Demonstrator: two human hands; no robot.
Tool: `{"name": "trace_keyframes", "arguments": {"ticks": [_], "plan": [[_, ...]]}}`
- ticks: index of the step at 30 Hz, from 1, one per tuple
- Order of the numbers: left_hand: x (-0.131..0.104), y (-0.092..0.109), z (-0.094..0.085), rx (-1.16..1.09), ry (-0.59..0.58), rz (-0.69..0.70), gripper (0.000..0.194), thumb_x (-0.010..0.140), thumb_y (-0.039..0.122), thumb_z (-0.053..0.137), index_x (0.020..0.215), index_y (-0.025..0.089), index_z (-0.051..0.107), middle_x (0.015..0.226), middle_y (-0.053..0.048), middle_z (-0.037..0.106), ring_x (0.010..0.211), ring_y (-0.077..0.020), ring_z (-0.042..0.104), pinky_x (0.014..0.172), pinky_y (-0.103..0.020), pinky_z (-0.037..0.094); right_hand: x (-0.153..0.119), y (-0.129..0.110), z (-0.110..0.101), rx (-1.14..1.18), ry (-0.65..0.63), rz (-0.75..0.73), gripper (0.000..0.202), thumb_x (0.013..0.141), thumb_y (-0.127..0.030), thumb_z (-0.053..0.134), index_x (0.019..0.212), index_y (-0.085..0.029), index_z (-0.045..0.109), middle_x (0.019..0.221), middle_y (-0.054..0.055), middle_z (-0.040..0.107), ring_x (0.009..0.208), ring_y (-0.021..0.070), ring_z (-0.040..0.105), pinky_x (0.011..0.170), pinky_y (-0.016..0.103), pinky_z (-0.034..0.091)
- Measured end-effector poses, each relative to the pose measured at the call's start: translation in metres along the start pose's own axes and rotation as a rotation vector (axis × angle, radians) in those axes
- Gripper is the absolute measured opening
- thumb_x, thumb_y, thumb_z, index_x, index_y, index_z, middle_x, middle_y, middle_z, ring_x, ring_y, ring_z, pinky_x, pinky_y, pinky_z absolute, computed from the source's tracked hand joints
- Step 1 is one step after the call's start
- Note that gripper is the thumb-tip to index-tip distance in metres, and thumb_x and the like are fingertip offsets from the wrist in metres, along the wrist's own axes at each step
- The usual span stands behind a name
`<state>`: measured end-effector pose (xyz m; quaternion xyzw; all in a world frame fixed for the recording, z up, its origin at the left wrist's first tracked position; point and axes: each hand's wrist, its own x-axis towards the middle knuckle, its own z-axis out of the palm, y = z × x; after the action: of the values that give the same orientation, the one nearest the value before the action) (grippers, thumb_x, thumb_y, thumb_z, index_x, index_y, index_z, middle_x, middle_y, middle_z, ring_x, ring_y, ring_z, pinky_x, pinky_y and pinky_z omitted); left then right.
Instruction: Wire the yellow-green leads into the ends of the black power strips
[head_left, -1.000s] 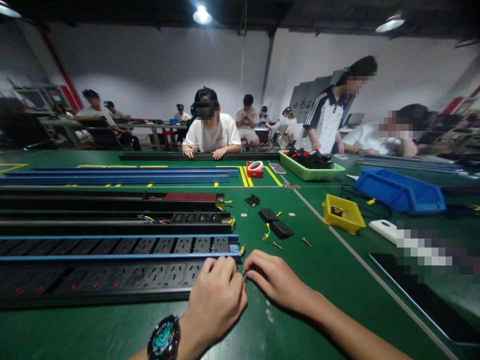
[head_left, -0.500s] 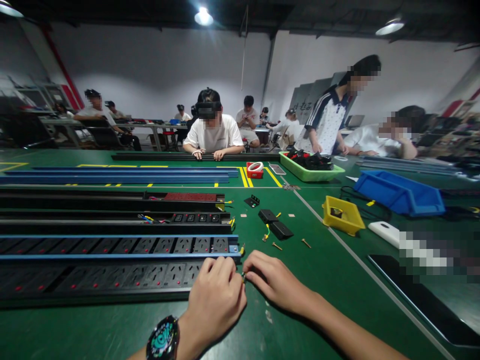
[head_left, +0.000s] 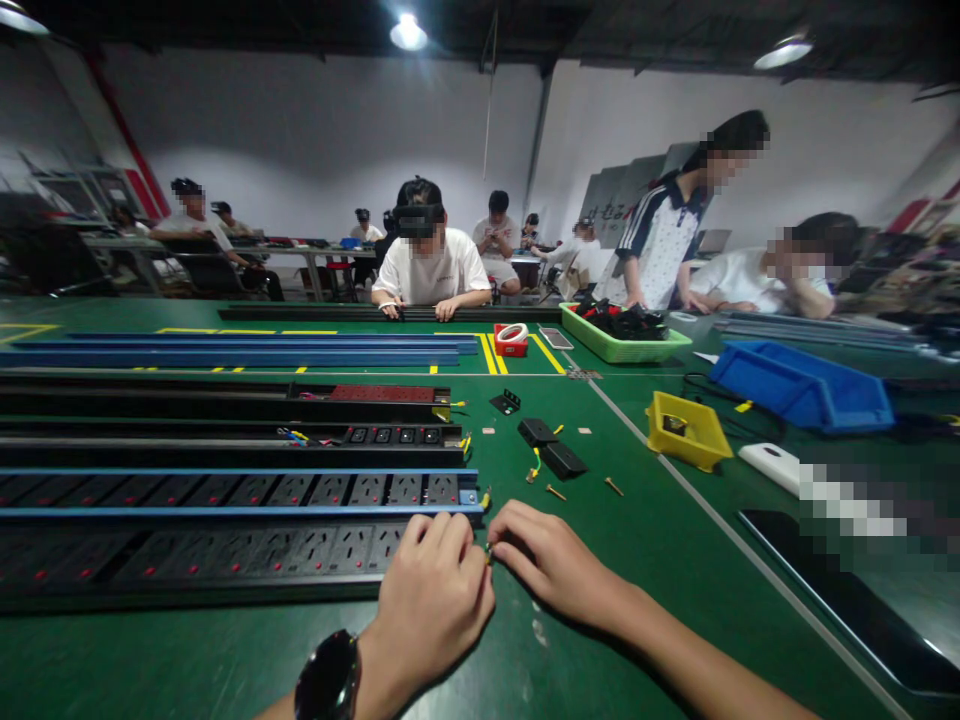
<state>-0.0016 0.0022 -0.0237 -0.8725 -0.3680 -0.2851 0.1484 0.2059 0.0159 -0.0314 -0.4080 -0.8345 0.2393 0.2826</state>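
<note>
L hand (head_left: 436,582) @ blk strip (head_left: 240,565) edge, tight by R hand (head_left: 551,555).

The black socket strip (head_left: 277,550) looks matt plastic, the green tabletop (head_left: 210,660) smooth, glossy.

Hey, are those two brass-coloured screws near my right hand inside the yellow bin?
No, both screws lie on the green table, beyond the right hand and apart from the yellow bin.

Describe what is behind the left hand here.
The near black strip runs behind the left hand; its end is covered. A small piece shows, pinched by the right hand; any more of it is hidden.
</note>
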Motion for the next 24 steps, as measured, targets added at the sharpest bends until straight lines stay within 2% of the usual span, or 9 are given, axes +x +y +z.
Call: {"name": "trace_keyframes", "arguments": {"ticks": [24], "plan": [[0.0006,-0.0006,-0.001,-0.014,-0.003,0.001,0.005,0.088,0.019,0.062,0.084,0.02,0.064,0.084,-0.003,0.058,0.08,-0.0228,0.05,0.074,-0.039,0.033,0.0003,-0.0035,-0.0036,-0.024,-0.006,0.008,0.01,0.101,-0.015,0.055,0.101,-0.022,0.062,0.099,0.003,0.066,0.092,0.0193,0.064,0.082,0.03,0.048]]}}
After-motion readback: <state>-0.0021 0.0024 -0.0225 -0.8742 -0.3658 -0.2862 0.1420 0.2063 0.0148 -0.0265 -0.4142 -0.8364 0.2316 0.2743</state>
